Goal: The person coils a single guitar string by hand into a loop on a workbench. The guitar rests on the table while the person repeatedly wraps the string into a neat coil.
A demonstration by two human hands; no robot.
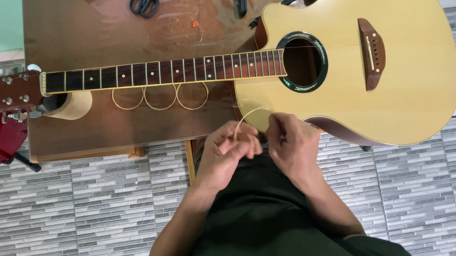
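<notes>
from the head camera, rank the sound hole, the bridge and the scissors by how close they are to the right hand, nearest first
From the right hand:
1. Sound hole, just above the hand on the guitar body.
2. Bridge, farther right on the body.
3. Scissors, far up-left on the table's back edge.

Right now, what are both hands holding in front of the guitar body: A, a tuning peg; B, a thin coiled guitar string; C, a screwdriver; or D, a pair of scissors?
B: the left hand and right hand pinch a thin coiled guitar string at the guitar's lower edge.
</notes>
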